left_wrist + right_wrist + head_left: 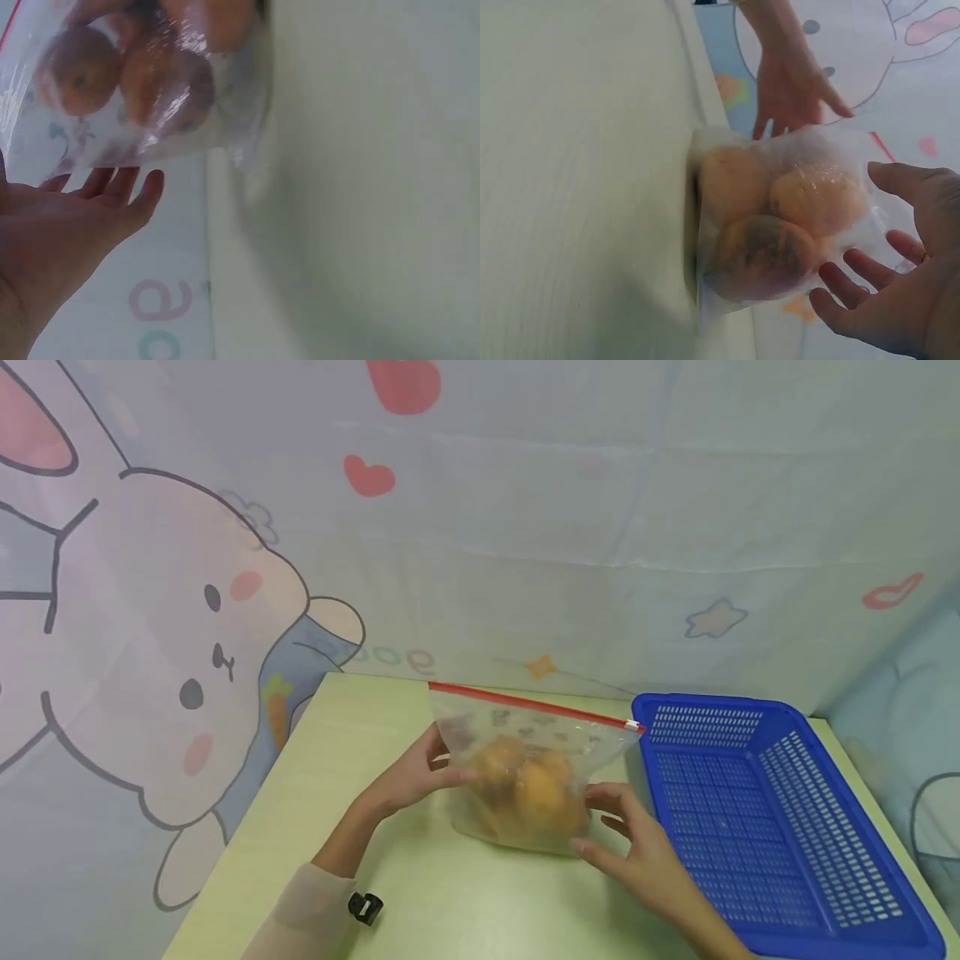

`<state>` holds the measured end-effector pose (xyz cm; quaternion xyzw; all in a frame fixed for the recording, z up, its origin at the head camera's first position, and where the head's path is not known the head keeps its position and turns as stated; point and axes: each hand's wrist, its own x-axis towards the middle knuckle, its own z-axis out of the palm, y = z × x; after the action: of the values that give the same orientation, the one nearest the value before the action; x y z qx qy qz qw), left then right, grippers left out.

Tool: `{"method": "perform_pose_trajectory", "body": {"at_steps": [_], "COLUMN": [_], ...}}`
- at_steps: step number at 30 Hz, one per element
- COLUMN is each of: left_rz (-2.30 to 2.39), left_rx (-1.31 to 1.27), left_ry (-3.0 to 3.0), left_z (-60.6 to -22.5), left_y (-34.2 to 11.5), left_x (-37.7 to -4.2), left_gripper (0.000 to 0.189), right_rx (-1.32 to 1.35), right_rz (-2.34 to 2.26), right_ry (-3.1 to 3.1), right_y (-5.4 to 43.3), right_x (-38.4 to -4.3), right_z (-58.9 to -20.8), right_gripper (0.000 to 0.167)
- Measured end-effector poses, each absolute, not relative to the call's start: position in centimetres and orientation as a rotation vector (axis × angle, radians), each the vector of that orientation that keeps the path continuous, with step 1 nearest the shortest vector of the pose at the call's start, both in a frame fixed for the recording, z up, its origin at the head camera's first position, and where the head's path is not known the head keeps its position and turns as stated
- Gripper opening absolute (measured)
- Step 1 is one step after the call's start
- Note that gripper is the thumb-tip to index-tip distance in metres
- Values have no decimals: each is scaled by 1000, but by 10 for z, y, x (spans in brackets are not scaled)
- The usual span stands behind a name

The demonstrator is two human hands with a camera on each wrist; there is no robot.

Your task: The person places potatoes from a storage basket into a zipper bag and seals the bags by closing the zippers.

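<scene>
A clear zip bag [525, 727] with a red slider strip along its top stands upright on the table, holding several round orange fruits [542, 789]. Its white slider [634, 725] sits at the right end of the strip. My left hand [411, 775] is at the bag's left side, fingers relaxed and spread, the thumb by the plastic. At the lower right side, my right hand [633, 852] has its fingers loosely bent beside the bag. In the right wrist view the fruits [761, 255] show through the plastic, and neither hand grips the bag.
A blue plastic basket [720, 818] with slatted walls stands to the right of the bag, close to my right forearm. The pale table [450, 902] meets a printed cloth backdrop [525, 527] with a rabbit, hearts and stars behind it.
</scene>
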<state>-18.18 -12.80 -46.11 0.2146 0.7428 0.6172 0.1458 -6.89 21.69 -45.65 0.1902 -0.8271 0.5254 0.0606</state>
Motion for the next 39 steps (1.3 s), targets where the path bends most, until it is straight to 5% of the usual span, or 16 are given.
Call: {"method": "perform_pose_trajectory", "body": {"at_steps": [6, 14, 22, 28, 39], "left_rz": [1657, 1797, 1750, 1719, 1572], "left_rx": [577, 546, 437, 317, 205], "left_ry": [2241, 2226, 2434, 2379, 2414], "left_z": [-477, -489, -476, -461, -490], "left_y": [-121, -117, -113, -110, -99], "left_x": [-174, -171, -177, -190, -174], "left_gripper": [107, 93, 74, 89, 115], "right_rx": [471, 143, 126, -38, -266], "right_rz": [1560, 1759, 1841, 1947, 1993], "right_ry": [-2527, -2504, -2455, -2465, -2581], "right_y": [204, 181, 178, 177, 183], "right_x": [-69, -80, -108, -135, -139], "right_z": [-461, -484, -496, -482, -501], "right_gripper": [57, 81, 74, 69, 77]}}
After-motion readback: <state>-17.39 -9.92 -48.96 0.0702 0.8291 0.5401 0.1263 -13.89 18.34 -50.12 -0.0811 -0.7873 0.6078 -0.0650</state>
